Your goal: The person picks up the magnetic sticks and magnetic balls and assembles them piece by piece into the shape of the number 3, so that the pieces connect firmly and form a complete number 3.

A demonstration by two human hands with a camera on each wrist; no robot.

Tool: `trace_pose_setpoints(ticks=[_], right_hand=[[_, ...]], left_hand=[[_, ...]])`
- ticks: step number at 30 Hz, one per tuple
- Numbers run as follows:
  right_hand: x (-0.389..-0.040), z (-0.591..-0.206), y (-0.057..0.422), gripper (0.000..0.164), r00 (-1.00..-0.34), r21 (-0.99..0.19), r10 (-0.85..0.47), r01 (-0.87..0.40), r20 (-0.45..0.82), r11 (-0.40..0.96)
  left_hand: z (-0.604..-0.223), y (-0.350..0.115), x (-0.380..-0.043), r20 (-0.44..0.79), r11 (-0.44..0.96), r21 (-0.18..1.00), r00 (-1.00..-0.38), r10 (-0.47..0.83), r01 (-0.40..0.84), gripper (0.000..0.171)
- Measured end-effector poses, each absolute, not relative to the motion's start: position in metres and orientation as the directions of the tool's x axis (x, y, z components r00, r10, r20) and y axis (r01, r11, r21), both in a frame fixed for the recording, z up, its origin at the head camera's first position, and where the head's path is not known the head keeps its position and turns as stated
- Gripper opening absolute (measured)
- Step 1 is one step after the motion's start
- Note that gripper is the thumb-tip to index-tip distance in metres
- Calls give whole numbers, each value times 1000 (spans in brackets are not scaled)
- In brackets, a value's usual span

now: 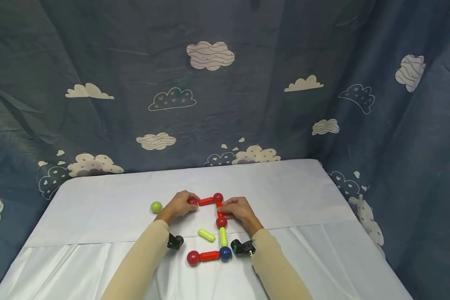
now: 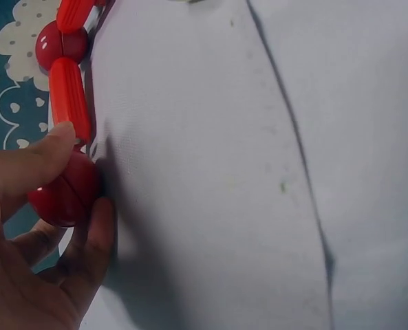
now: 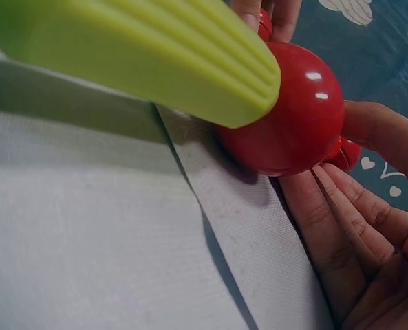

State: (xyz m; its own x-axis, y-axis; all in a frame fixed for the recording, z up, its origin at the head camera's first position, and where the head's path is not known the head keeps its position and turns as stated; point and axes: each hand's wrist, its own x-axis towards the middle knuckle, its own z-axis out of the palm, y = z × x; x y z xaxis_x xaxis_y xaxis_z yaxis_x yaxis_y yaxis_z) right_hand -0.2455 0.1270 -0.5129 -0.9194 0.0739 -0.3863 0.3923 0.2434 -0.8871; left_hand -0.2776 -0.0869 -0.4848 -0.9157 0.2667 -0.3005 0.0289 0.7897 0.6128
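My left hand (image 1: 181,204) grips a red ball (image 2: 67,192) between thumb and fingers. That ball meets one end of a red rod (image 1: 206,201), whose other end joins a red corner ball (image 1: 218,197). My right hand (image 1: 240,209) pinches a second red rod (image 1: 219,210) running from the corner toward me, partly hidden by the fingers. Below it the chain goes on through a red ball (image 3: 290,110), a yellow-green rod (image 1: 223,236), a blue ball (image 1: 225,253), a red rod (image 1: 209,256) and a red end ball (image 1: 193,258).
A loose yellow-green rod (image 1: 206,235) lies inside the chain's bend. The green ball (image 1: 156,207) sits left of my left hand. Everything rests on a white-covered table (image 1: 292,187) with a seam across it. A dark cloud-patterned curtain (image 1: 247,96) hangs behind.
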Motion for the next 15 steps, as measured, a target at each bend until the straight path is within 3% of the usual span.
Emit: trace_pose_setpoints(ticks=[15], right_hand=[[-246, -510, 127, 28, -918, -884, 70, 395, -391, 250]], left_hand=[[-487, -91, -276, -259, 703, 711, -935, 241, -16, 27]])
